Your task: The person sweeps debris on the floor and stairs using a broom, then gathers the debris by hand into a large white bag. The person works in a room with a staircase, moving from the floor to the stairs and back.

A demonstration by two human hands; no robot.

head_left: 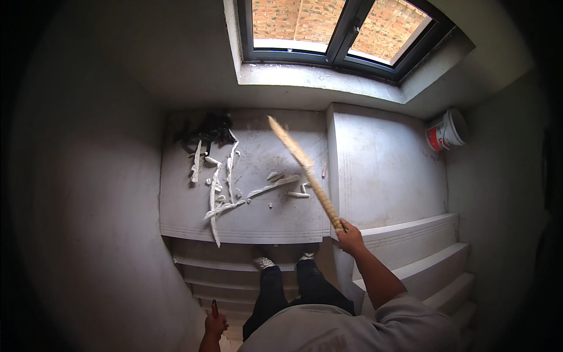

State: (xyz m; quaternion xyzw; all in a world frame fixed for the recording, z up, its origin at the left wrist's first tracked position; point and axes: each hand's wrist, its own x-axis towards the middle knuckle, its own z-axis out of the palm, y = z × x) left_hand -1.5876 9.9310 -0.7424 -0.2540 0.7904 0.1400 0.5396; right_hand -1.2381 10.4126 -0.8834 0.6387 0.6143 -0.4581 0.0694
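My right hand [350, 236] grips the lower end of a long pale straw broom [304, 168], which slants up and left over a grey stair landing [176, 205]. White strips of debris [226, 190] and small plaster chips lie scattered on the landing, beside a dark tangled pile [208, 130] at its far left. My left hand [214, 322] is low at my side, closed around a small dark reddish object [214, 307]. My feet in pale shoes [284, 260] stand on a step just below the landing.
A dark-framed window [346, 32] facing a brick wall sits above the landing. A white and red bucket [446, 130] stands in the far right corner. Grey steps [428, 264] climb on the right and more steps lie below my feet. Bare grey walls close in on both sides.
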